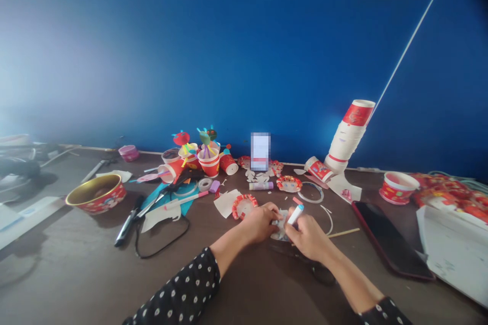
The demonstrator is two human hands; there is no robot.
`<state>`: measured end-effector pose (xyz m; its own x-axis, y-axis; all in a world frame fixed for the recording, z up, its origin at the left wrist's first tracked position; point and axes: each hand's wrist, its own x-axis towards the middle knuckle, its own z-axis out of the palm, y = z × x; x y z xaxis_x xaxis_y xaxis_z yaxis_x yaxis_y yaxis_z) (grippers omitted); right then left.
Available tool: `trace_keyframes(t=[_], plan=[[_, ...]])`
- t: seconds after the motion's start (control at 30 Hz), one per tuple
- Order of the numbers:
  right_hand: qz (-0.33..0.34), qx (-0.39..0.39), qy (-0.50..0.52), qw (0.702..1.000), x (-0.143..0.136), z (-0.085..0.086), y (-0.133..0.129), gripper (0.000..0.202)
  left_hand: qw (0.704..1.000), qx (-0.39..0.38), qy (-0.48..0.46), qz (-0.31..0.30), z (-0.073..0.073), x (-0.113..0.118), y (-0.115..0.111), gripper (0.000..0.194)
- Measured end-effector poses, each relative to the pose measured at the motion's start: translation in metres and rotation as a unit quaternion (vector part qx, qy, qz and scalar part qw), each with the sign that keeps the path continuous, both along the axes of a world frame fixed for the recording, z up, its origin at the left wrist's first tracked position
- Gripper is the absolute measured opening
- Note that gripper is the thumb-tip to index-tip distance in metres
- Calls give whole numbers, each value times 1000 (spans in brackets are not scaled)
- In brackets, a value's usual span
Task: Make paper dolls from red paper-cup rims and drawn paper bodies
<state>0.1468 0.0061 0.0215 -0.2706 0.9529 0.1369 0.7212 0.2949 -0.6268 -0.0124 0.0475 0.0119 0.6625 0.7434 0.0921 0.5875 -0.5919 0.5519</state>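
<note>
My right hand (310, 237) is closed round a white marker with a light-blue end (295, 214), which slants up from the fingers; its tip is hidden. Under it lies a small white paper piece (281, 231) with greyish marks, too blurred to read. From the left, my left hand (262, 221) grips the edge of this piece with bent fingers, pressing it to the table. A ring of red and orange wrapped pieces (244, 206) lies just beyond my left hand. Another such ring (288, 184) sits farther back, near a glue stick (261, 186).
A gold-lined bowl (97, 194), a box cutter (127, 223) and paper cups with insect figures (209, 162) stand left. On the right are a phone (392, 238), a leaning cup stack (348, 134), a red tub (398, 186) and a wooden stick (344, 233). A blue partition (244, 61) closes the back.
</note>
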Motion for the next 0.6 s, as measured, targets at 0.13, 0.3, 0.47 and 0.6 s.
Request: trace_keyframes(t=[0.13, 0.3, 0.47, 0.6], plan=[[-7, -5, -1, 1000, -1, 1, 0, 18, 1000, 5, 2, -4, 0, -1, 0, 24], [-7, 8, -6, 1000, -1, 1, 0, 17, 1000, 2, 1, -6, -1, -1, 1, 23], [-23, 14, -16, 1000, 0, -2, 1, 15, 1000, -7, -7, -3, -3, -1, 1, 23], [-30, 16, -4, 999, 2, -5, 3, 12, 1000, -6, 3, -7, -3, -2, 1, 22]])
